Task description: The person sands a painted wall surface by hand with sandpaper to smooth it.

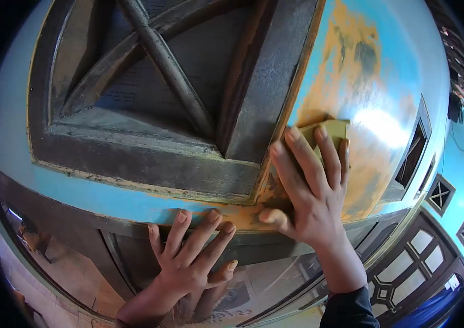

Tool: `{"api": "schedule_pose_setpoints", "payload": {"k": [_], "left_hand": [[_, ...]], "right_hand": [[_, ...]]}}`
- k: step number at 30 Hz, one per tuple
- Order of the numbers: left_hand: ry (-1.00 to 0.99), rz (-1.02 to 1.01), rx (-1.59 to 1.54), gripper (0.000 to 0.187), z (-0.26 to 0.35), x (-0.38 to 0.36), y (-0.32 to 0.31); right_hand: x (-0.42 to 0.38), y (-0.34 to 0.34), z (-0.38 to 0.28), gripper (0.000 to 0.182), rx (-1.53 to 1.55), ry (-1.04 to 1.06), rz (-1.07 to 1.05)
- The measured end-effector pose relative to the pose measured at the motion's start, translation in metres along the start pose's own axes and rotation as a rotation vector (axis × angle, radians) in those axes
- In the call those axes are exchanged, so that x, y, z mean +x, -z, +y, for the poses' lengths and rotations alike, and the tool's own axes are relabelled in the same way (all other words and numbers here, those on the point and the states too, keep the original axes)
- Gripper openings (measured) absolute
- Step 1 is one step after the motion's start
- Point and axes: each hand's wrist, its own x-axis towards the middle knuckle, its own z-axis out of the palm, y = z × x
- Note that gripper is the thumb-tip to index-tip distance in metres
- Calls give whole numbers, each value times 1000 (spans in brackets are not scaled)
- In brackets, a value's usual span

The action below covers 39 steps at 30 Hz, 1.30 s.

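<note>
Beside the window frame (265, 93), pressing a half-hidden sheet (338, 129) beneath flat right hand (316, 210), with left hand (188, 268) spread near lower edge (128, 205).

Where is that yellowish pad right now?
In the head view, the yellowish pad is right of centre, partly covered by the right hand, against the orange-patched wall, beside the dark frame.
</note>
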Motion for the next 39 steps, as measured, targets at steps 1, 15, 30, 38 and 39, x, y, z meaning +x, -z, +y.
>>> {"api": "schedule_pose_setpoints", "payload": {"k": [1,15,30,38,39], "left_hand": [[0,-2,1,53,0,-1,0],[8,22,-7,54,2,1,-1],[-18,32,25,64,-4,-7,-6],[78,24,-1,59,9,-4,-5],[91,30,-8,60,11,-4,-6]], "right_hand": [[4,0,-1,75,-17,-8,9],[-11,2,-18,73,54,-33,-78],[-154,-18,-28,73,206,-511,-18],[-116,0,21,71,161,-528,29],[-121,1,15,72,174,-539,6]]}}
